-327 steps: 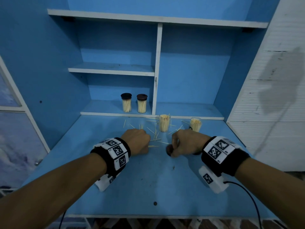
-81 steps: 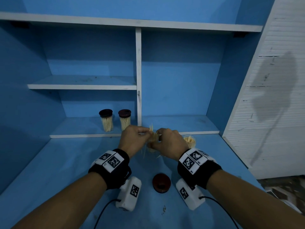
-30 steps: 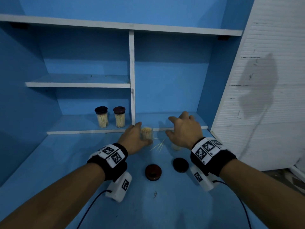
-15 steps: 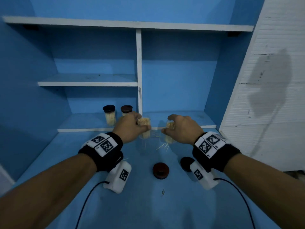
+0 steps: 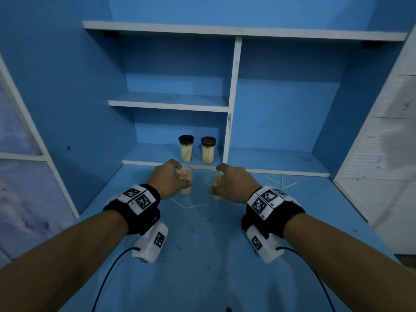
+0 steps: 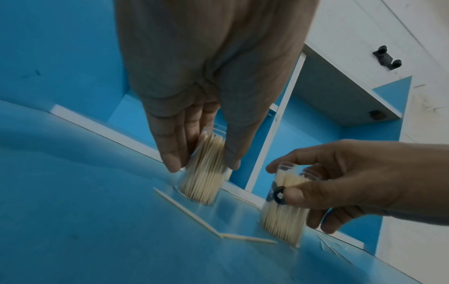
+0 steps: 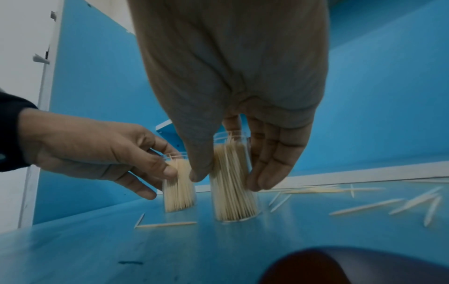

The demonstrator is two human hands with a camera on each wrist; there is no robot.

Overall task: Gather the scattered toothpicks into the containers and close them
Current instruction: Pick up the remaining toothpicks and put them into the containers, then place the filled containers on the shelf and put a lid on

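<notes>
Head view: left hand (image 5: 167,180) grips left container (image 5: 185,183); right hand (image 5: 235,184) grips right container (image 5: 218,185).

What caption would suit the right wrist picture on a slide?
Each hand grips an open container of toothpicks; loose toothpicks lie scattered on the blue surface.
</notes>
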